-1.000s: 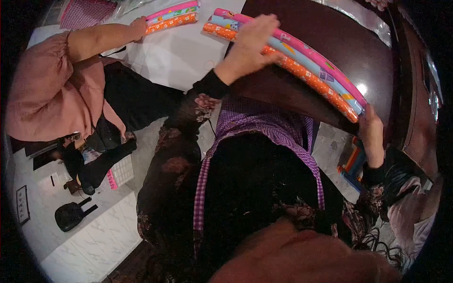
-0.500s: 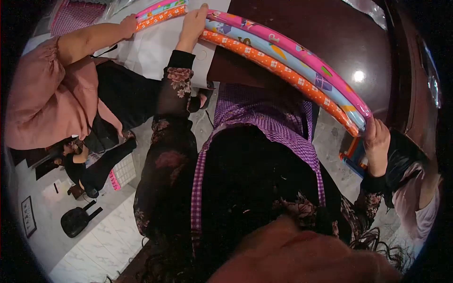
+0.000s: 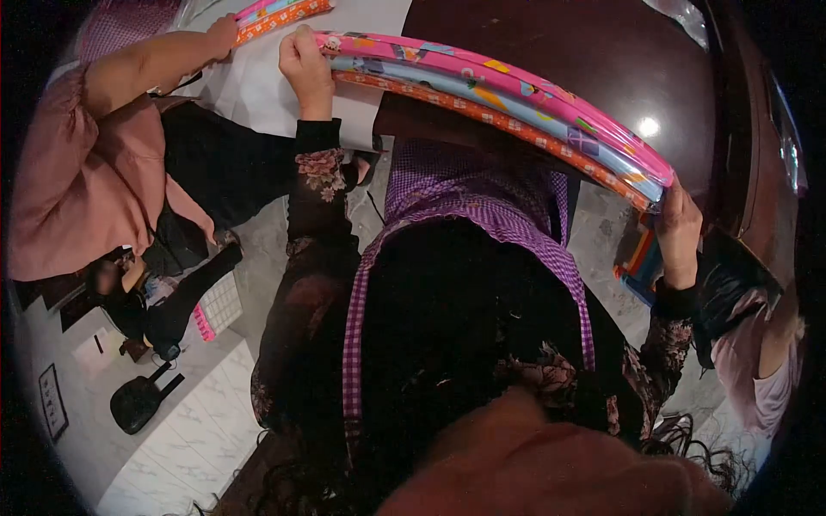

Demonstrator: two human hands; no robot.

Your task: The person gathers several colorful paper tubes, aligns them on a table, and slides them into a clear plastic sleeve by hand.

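Observation:
A long bundle of shiny patterned rolls, pink, light blue and orange, stretches over the near edge of the dark table. My left hand is closed round its left end, and my right hand grips the right end. The rolls lie side by side, the pink one on the far side and the orange one nearest my body, with a clear glossy wrap over them. Both ends are partly covered by my fingers.
A dark glossy table and a white sheet lie ahead. At the left a co-worker in pink holds similar rolls. Another person is at the right, and someone in black sits farther off.
My left hand has moved left and slightly down with its end of the bundle. My right hand has risen a little, and the bundle has tilted. The co-worker's rolls have shifted left.

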